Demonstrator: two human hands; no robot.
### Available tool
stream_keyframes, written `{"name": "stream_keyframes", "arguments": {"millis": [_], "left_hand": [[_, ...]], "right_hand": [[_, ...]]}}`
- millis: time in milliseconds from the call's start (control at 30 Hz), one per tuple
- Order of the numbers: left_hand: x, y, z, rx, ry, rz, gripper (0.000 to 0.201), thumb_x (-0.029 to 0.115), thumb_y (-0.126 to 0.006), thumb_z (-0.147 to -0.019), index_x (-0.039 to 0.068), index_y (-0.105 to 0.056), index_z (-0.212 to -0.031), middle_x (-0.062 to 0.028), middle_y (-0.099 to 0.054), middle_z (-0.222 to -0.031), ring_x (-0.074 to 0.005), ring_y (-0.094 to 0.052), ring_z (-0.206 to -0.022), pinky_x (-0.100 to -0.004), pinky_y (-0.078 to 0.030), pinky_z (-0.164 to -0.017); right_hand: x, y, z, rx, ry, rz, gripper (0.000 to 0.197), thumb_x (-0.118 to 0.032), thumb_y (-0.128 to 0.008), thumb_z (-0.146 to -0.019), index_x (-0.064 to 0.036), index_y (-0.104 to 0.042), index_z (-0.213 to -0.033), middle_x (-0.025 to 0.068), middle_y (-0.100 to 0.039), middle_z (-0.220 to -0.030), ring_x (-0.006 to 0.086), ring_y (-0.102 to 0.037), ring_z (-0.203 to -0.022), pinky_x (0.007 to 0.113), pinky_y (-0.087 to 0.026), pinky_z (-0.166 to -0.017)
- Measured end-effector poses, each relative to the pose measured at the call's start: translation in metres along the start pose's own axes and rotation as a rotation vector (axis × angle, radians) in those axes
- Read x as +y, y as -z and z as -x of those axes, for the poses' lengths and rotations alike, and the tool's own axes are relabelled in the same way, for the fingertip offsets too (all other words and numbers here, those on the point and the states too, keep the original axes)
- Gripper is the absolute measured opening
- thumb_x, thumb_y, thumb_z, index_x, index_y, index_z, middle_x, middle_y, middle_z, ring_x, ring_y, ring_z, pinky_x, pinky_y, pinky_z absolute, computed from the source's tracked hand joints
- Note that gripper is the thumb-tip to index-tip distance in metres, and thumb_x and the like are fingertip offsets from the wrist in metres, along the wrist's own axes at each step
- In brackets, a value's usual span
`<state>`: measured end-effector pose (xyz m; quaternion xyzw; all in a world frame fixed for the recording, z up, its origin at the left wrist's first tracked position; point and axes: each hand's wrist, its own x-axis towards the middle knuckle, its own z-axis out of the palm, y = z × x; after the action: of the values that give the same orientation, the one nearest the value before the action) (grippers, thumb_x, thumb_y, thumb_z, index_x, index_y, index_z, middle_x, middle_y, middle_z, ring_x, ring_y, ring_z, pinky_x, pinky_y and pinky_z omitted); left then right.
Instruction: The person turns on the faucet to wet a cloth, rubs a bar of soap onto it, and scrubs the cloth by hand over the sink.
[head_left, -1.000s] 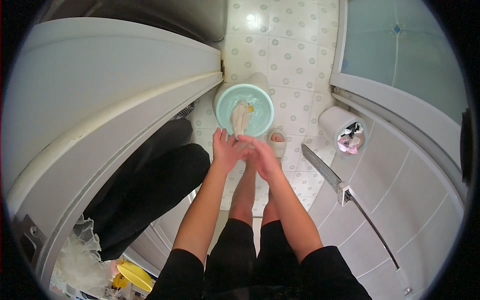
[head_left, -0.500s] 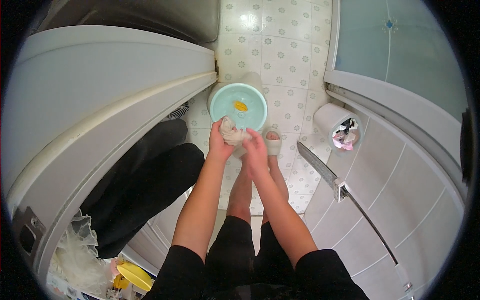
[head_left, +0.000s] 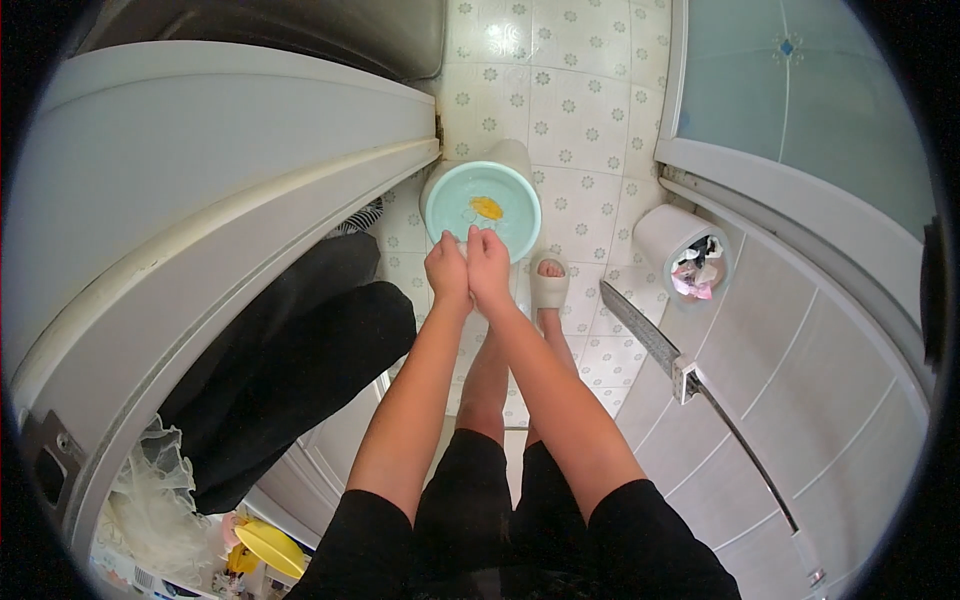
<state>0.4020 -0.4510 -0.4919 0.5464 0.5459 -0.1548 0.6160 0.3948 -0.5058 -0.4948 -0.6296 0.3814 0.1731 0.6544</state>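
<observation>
My left hand and my right hand are pressed side by side, both closed in fists. They grip a bunched cream cloth, of which only a small bit shows between the fingers. Both fists are over the near rim of a light turquoise basin. Inside the basin, a yellow oblong thing lies in what looks like clear water; its kind is unclear.
A white bin with rubbish stands to the right, near a tiled wall and a metal bar. On the left are a white door and dark hanging cloth. My slippered foot is close to the basin.
My hands have come together and closed around the cream cloth, which hung out in plain sight before. The right hand's spread fingers are now curled. The view has shifted slightly.
</observation>
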Motion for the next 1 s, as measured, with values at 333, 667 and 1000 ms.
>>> {"name": "stream_keyframes", "arguments": {"millis": [333, 667, 1000], "left_hand": [[0.006, -0.001, 0.007, 0.007, 0.095, -0.007, 0.034, 0.032, -0.047, -0.098, 0.002, -0.058, -0.087, -0.0069, -0.058, -0.080, -0.0178, -0.056, -0.071, -0.0331, -0.047, -0.063], [0.021, 0.018, 0.048, -0.221, -0.010, 0.016, 0.034, 0.034, -0.045, -0.098, 0.007, -0.060, -0.113, -0.0059, -0.059, -0.111, -0.0159, -0.056, -0.099, -0.0320, -0.045, -0.082], [0.070, 0.061, 0.177, -0.407, 0.011, 0.273, 0.043, 0.033, -0.031, -0.105, 0.009, -0.040, -0.140, -0.0083, -0.051, -0.133, -0.0248, -0.051, -0.122, -0.0476, -0.042, -0.101]], "right_hand": [[-0.002, 0.000, 0.001, 0.116, 0.118, 0.134, 0.039, -0.024, -0.054, -0.094, 0.0029, -0.053, -0.066, 0.0154, -0.050, -0.054, 0.0211, -0.042, -0.050, 0.039, -0.039, -0.052], [-0.041, 0.028, 0.034, -0.001, -0.119, -0.284, 0.026, -0.020, -0.049, -0.096, -0.0005, -0.060, -0.084, 0.0037, -0.059, -0.080, 0.0111, -0.052, -0.076, 0.027, -0.043, -0.070], [-0.121, 0.097, 0.108, -0.112, 0.024, -0.239, 0.028, 0.000, -0.053, -0.086, -0.0026, -0.067, -0.110, 0.0043, -0.065, -0.107, 0.0128, -0.058, -0.093, 0.026, -0.045, -0.081]]}}
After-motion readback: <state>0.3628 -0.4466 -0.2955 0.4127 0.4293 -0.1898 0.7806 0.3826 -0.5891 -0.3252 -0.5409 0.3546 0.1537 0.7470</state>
